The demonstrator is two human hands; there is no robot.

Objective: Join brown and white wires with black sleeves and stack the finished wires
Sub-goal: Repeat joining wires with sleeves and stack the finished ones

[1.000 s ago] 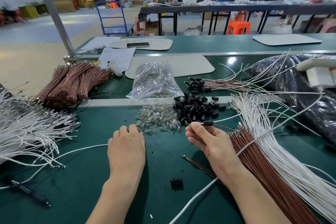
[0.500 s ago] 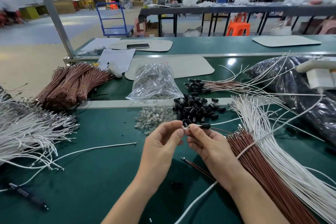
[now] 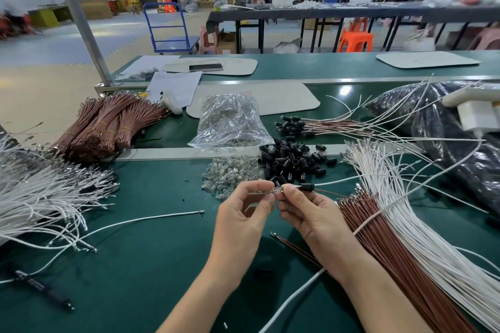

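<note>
While a small clear piece (image 3: 276,190) is pinched in the left hand (image 3: 243,213) and the white wire (image 3: 338,180) and brown wire (image 3: 327,192), black sleeve (image 3: 307,186) threaded on, are pinched in the right hand (image 3: 305,211) above the counter (image 3: 151,265), joining is judged under way, the sleeve next to be slid home.

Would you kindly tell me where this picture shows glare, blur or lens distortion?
Head view: glare spot on the green belt; background table smeared by blur; pole leans from wide-angle bending; left hand and right hand, pinching the clear bulb and sleeved wire, are sharp.
</note>
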